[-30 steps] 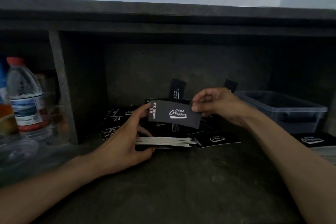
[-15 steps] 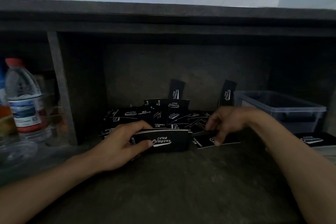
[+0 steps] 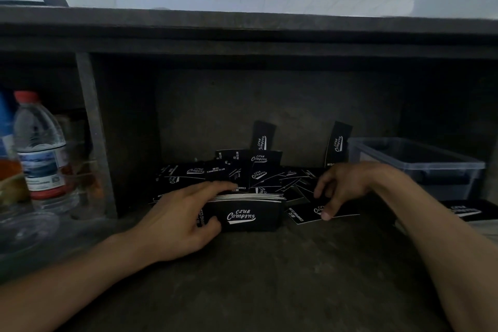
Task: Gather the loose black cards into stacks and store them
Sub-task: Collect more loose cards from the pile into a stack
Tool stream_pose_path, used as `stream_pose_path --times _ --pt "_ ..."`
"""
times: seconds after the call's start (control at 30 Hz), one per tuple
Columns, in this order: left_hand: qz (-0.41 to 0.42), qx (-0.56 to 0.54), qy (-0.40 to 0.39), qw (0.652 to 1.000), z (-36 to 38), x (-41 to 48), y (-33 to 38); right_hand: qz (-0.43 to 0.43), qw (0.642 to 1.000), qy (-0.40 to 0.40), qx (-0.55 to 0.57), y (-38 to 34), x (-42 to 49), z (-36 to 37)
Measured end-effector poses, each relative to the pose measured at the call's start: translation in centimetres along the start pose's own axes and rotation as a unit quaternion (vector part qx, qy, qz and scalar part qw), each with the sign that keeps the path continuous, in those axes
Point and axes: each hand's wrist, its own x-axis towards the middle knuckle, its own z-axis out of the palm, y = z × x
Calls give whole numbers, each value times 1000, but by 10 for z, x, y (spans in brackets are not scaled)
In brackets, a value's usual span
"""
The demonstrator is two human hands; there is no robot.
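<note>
My left hand (image 3: 180,219) grips a stack of black cards (image 3: 249,214) standing on edge on the dark shelf, thumb on its printed front and fingers over the top. My right hand (image 3: 341,188) reaches down onto a single loose black card (image 3: 304,214) lying flat to the right of the stack, with its fingertips and thumb on it. Behind lies a heap of loose black cards (image 3: 229,172). Two cards lean upright against the back wall (image 3: 262,137), (image 3: 336,143).
A clear plastic bin (image 3: 420,167) stands at the right, with another black stack (image 3: 466,211) in front of it. At the left, past a vertical divider (image 3: 93,132), stand a water bottle (image 3: 40,151) and other bottles. The shelf top overhangs above.
The card that my right hand held up a second ago now sits on the front of the stack in my left hand. My right hand dropped to a loose card at the right.
</note>
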Motion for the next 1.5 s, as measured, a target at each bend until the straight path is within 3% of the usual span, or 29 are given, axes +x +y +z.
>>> stream_pose_path --times 0.2,0.6,0.8,0.9,0.97,1.07,1.17,1.2,1.27,1.33,1.4,1.5 --pt "4 6 0 1000 2 3 -3 -23 997 -6 74 -5 3 5" --pt "23 -88 -7 996 4 3 -2 1 999 -36 40 -1 0 0" --pt "3 -104 15 994 7 5 -1 -89 952 154 249 9 -6 -16" --pt "-4 -80 30 996 10 5 1 -146 876 294 353 -11 -11 -16" --pt "-17 -78 36 996 13 4 2 -216 835 331 383 -30 -10 -7" --pt "-62 -102 33 992 12 4 3 -284 864 229 347 -56 -1 19" --pt "-103 -202 24 974 10 4 7 -281 867 69 407 -70 9 40" --pt "-102 -218 25 970 8 5 8 -263 861 47 432 -71 13 42" --pt "-87 -203 41 974 -2 6 5 -235 856 89 451 -70 25 43" --pt "-77 -183 69 978 -19 8 -7 -239 870 198 383 -70 40 42" --pt "-78 -163 96 979 -40 9 -24 -273 893 280 223 -78 53 46" --pt "-98 -150 165 970 -63 8 -45 -297 911 283 42 -116 75 49"
